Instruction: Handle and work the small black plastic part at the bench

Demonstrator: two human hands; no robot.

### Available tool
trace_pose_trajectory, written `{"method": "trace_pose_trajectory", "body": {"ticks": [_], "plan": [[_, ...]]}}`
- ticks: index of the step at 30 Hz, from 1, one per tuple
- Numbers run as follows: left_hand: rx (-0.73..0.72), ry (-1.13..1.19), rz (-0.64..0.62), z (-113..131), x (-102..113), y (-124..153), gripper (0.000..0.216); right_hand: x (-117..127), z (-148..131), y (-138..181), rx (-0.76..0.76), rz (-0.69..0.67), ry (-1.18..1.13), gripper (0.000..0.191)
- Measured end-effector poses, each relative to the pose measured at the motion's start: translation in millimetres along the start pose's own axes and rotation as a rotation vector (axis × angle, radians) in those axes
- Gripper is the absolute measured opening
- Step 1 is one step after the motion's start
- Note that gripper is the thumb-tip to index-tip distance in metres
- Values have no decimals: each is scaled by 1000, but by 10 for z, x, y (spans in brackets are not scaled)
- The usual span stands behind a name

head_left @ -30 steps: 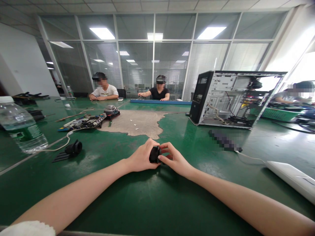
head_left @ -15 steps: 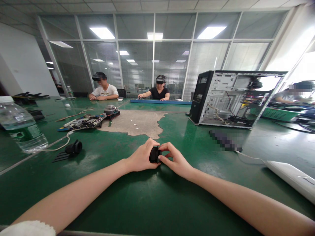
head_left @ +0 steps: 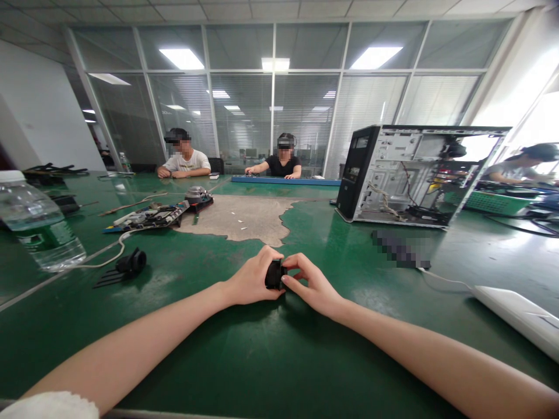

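the small black part (head_left: 275, 274) sits between both hands, mid-bench (head_left: 244, 361). the left hand (head_left: 252, 280) wraps it; the right hand (head_left: 311, 284) pinches its right side with narrow fingertips.

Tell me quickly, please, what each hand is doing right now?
Left hand: closed around the small black part.
Right hand: fingertips pinching the same part.

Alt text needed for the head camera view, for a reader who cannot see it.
Both hands, left hand and right hand, grip a small black part over a green table. An open computer case stands at the right, a water bottle lies at the left, and two people sit opposite.
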State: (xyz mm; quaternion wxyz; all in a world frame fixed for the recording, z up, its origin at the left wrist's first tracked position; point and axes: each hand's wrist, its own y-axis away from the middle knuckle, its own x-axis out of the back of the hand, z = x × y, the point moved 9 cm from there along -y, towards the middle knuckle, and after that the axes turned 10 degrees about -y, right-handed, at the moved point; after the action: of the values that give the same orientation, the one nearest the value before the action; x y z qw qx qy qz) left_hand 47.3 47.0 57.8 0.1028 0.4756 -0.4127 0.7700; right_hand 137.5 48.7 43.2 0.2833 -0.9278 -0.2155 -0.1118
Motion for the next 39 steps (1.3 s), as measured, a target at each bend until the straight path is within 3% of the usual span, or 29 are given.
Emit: {"method": "trace_pose_trajectory", "body": {"ticks": [3,10,19,29,39], "plan": [[0,-3,-3,8,5,-1,52,8,-5,-5,-5,9,11,18],[-15,3,1,29,16,-3,53,-48,196,-10,-177,-36,-147,24],[-3,-3,-2,6,1,-1,54,13,20,-4,-27,16,-7,17],[-26,-19,-13,28,3,-4,54,-38,228,-15,-191,-24,-173,22],[-20,-15,-2,14,3,0,53,13,15,-8,-8,21,5,17]]}}
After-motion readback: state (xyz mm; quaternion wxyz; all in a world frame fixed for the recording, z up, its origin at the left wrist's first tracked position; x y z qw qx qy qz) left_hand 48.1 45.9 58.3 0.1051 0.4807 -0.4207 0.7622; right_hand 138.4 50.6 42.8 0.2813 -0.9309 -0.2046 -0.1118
